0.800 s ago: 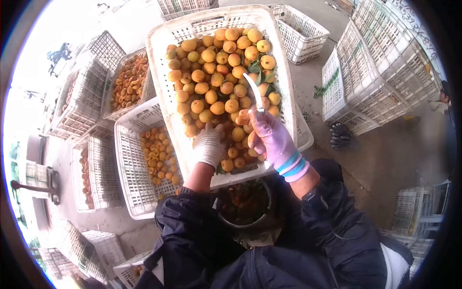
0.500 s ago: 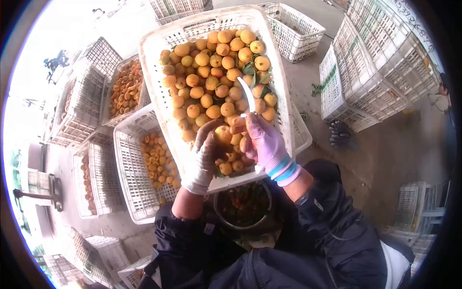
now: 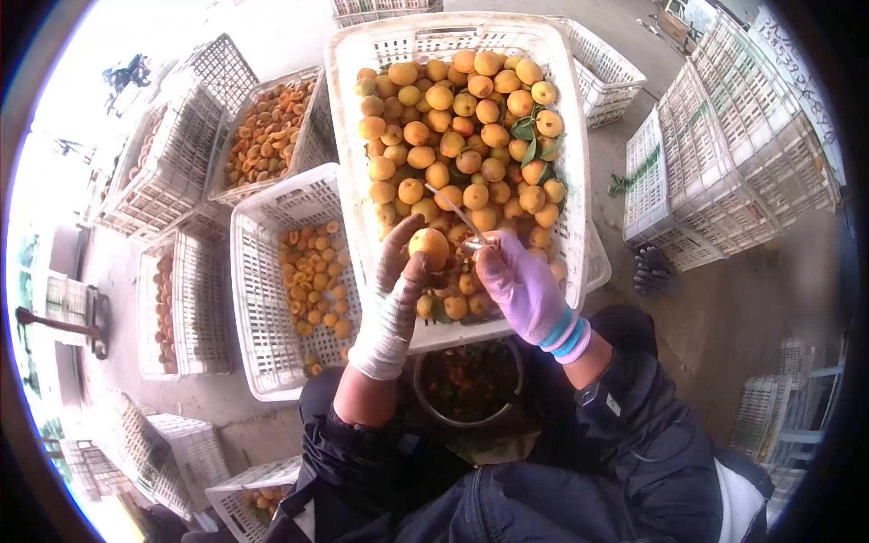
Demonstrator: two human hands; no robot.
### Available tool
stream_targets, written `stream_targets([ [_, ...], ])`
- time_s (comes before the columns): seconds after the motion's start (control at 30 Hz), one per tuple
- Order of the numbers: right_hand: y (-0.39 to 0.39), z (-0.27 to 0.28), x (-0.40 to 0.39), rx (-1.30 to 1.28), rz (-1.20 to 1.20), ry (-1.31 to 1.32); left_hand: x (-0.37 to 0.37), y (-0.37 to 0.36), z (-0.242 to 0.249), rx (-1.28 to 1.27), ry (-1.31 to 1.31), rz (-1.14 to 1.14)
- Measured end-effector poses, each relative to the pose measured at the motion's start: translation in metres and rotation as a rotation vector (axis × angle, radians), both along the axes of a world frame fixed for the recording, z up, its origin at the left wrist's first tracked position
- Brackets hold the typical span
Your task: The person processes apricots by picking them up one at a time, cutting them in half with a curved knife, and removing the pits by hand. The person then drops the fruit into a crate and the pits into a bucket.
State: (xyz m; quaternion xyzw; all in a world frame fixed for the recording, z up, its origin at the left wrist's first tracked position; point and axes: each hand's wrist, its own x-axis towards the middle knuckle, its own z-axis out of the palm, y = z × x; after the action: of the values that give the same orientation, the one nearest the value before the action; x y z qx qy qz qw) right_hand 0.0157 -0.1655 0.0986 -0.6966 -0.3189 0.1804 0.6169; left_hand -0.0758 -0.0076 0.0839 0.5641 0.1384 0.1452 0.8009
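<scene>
The left hand, in a whitish knit glove, is now holding a single apricot lifted clear of the heap, its fingers curled around the fruit from the left and below. A moment ago that hand was lying flat among the fruit at the near end of the crate; since then it has been closing on one apricot and bringing it up, so one fruit has been picked out from the rest.

The right hand, in a purple glove with a blue cuff, is clenching the handle of a small knife, whose thin pale blade is slanting up and to the left, just above and beside the held apricot. Earlier the blade was pointing away over the pile; now it is coming in close to the fruit (whether the edge is already touching the skin I cannot tell).

The big white crate of whole apricots is sitting right in front of the person, with the held fruit over its near end. Below the crate's near edge a dark round bucket is standing between the person's arms. To the left, another crate is holding cut apricot halves.
</scene>
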Motion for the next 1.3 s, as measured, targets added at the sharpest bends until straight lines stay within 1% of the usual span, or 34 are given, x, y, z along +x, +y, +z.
stream_targets([
  [0.07,0.003,0.0,-0.008,-0.022,0.019,-0.045,-0.002,0.006,0.002,-0.028,-0.029,-0.004],
  [0.13,0.004,-0.008,-0.009,-0.161,0.018,-0.14,-0.002,0.004,0.007,-0.01,-0.047,0.038],
  [0.2,0.004,-0.004,-0.011,-0.175,0.044,-0.123,0.0,0.002,0.005,-0.01,-0.097,0.056],
  [0.27,0.004,-0.002,-0.01,-0.181,0.064,-0.111,0.001,0.001,0.0,-0.024,-0.083,0.057],
  [0.43,0.004,0.002,-0.011,-0.234,0.065,-0.156,0.004,0.001,-0.005,-0.084,-0.122,0.056],
  [0.57,0.001,-0.005,-0.009,-0.219,0.045,-0.227,0.004,-0.002,-0.003,-0.058,-0.106,0.047],
  [0.67,0.0,-0.007,-0.009,-0.205,0.047,-0.233,0.006,-0.004,-0.011,-0.002,-0.156,0.045],
  [0.73,0.001,-0.015,-0.009,-0.204,0.019,-0.322,0.009,-0.005,-0.015,0.224,-0.206,0.072],
  [0.77,0.001,-0.017,-0.01,-0.204,0.011,-0.315,0.007,-0.008,-0.015,0.224,-0.2,0.063],
  [0.83,0.004,-0.018,-0.012,-0.213,-0.017,-0.4,0.003,-0.016,0.0,0.126,-0.117,0.092],
  [0.9,0.007,-0.015,-0.016,-0.244,-0.045,-0.437,0.005,-0.018,-0.011,0.117,-0.073,0.111],
  [0.97,0.01,-0.018,-0.016,-0.25,-0.062,-0.515,0.013,-0.019,-0.025,-0.308,-0.213,0.106],
  [1.03,0.009,-0.016,-0.017,-0.284,-0.055,-0.51,0.015,-0.013,-0.027,-0.297,-0.176,0.112],
  [1.07,0.008,-0.013,-0.018,-0.287,-0.057,-0.498,0.015,-0.007,-0.036,-0.369,-0.224,0.028],
  [1.1,0.007,-0.012,-0.018,-0.291,-0.059,-0.487,0.016,-0.005,-0.031,-0.442,-0.271,-0.058],
  [1.13,0.006,-0.013,-0.017,-0.293,-0.062,-0.487,0.015,-0.009,-0.026,-0.444,-0.27,-0.061],
  [1.2,0.005,-0.015,-0.016,-0.286,-0.082,-0.44,0.011,-0.018,-0.01,0.039,-0.121,0.061],
  [1.3,0.006,-0.018,-0.014,-0.354,-0.106,-0.479,0.015,-0.019,-0.008,0.111,-0.165,0.092],
])
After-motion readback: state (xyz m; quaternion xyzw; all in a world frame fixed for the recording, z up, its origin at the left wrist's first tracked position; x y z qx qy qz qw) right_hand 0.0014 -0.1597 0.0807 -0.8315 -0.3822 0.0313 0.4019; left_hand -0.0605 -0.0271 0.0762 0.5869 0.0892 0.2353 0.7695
